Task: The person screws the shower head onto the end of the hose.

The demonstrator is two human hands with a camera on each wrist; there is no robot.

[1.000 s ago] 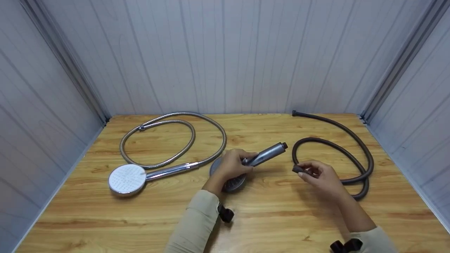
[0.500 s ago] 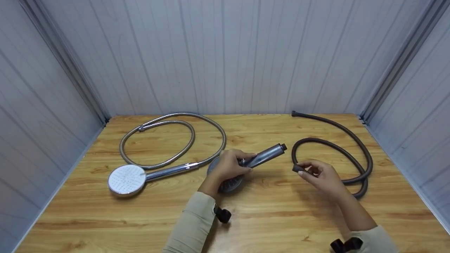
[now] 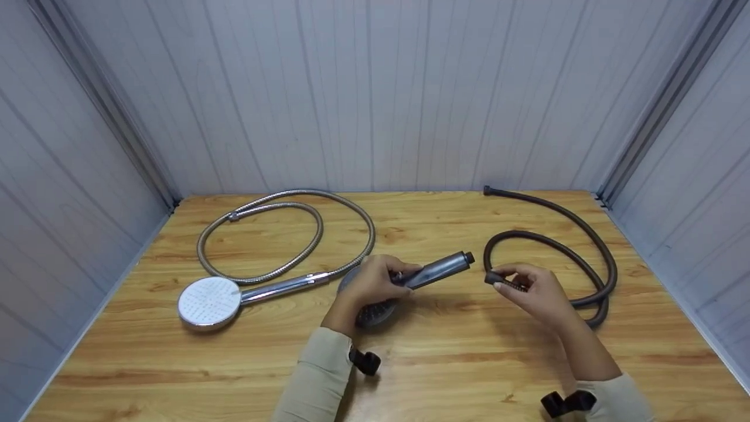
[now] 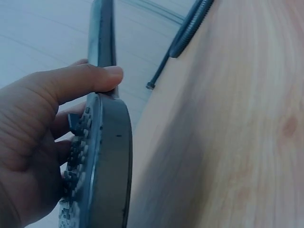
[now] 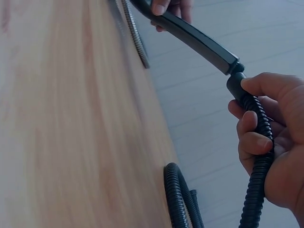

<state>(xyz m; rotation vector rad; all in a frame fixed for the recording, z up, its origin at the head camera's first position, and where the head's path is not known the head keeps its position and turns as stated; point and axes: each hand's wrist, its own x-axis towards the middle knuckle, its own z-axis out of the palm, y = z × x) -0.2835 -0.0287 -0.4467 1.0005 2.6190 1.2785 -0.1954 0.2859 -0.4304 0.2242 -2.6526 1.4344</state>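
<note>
My left hand [image 3: 375,284] grips a dark grey handheld shower head [image 3: 436,271] where its handle meets the round head. In the left wrist view the thumb lies across the handle, and the nozzle face of the shower head [image 4: 111,161] is turned toward the palm. The handle's threaded end points right. My right hand [image 3: 536,293] holds a black shower hose [image 3: 609,258] near its end, pinching the connector [image 3: 493,278] between thumb and fingers. A gap separates connector and thread in the head view. In the right wrist view the hose [image 5: 259,175] runs through the curled fingers.
At left on the wooden table [image 3: 234,375] lies a chrome shower head [image 3: 210,302] with a white face, joined to a coiled metal hose [image 3: 372,228]. The black hose's other end reaches the back edge. Panelled walls [image 3: 375,94] enclose the table's back and sides.
My left hand has shifted slightly left and toward me with the shower head, and its handle end has dipped lower. The right hand keeps its hold on the hose, nearly still.
</note>
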